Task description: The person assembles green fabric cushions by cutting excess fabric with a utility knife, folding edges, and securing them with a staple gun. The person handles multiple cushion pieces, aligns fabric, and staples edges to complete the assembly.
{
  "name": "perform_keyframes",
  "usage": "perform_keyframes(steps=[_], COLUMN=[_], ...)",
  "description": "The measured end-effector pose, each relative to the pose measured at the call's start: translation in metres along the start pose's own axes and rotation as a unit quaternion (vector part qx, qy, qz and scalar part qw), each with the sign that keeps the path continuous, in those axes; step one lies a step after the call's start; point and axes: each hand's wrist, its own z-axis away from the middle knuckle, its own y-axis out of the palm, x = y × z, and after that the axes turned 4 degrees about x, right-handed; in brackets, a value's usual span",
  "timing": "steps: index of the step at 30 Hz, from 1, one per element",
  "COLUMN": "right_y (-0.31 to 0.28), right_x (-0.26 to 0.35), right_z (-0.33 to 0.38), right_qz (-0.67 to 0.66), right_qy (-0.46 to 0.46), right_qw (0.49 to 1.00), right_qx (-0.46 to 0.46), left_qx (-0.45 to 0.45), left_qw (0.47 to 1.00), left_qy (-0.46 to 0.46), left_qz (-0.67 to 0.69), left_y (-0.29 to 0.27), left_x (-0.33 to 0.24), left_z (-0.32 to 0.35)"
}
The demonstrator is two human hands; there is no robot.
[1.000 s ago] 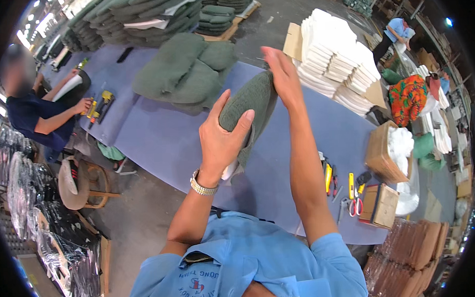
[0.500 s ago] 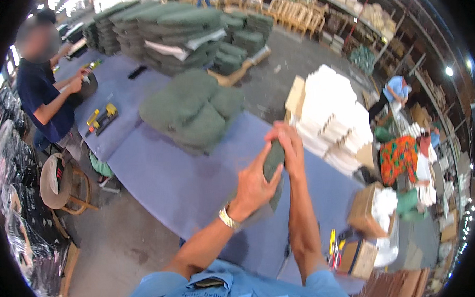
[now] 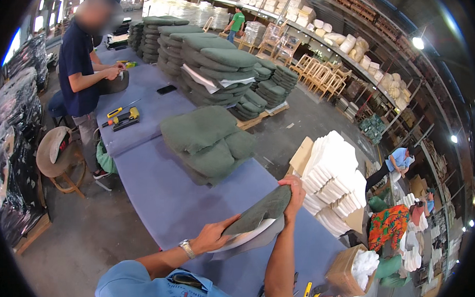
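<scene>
Between my hands is a dark green fabric seat cushion cover, tilted above the blue-covered table. A white layer and a thin grey layer show along its lower edge. My left hand, with a watch at the wrist, grips the cover's near left end. The far right end is in the grasp of my right hand, its fingers bent over the top edge. Just beyond lie several green cushions, piled loosely on the table.
A power tool, a screwdriver and a phone lie farther left, near a co-worker. Tall stacks of green cushions stand behind. White padding, a carton and a yellow cutter are to the right.
My hands have moved apart and lower, the left one toward me. The green cover, bunched between them before, is now spread out with its white and grey layers showing. The view has shifted.
</scene>
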Motion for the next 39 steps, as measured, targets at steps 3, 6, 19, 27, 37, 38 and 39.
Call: perform_keyframes(steps=[3,6,19,27,37,38,39], right_y=[-0.004,-0.02,0.037,0.033,0.068,0.069,0.071], right_x=[0.003,0.02,-0.064,-0.051,-0.088,-0.098,-0.105], right_z=[-0.001,-0.013,0.1,0.094,0.053,0.05,0.047], right_qz=[0.008,-0.003,-0.205,0.04,0.201,0.221,0.239], right_qy=[0.04,0.141,0.335,0.227,0.214,0.181,0.146], right_qw=[0.999,0.99,0.919,0.971,0.946,0.947,0.947], right_qx=[-0.008,0.009,-0.007,0.069,0.14,0.149,0.156], left_qx=[-0.025,-0.083,-0.15,-0.135,-0.074,-0.064,-0.049], left_qw=[0.998,0.995,0.967,0.953,0.933,0.934,0.94], left_qy=[-0.059,-0.044,-0.174,-0.204,-0.258,-0.254,-0.27], left_qz=[0.001,0.026,0.11,0.177,0.24,0.244,0.203], left_y=[-0.001,0.007,0.049,0.059,0.008,0.004,0.0], left_x=[-0.033,-0.059,-0.001,0.027,0.101,0.094,0.088], left_z=[-0.011,-0.024,-0.022,-0.041,-0.056,-0.06,-0.062])
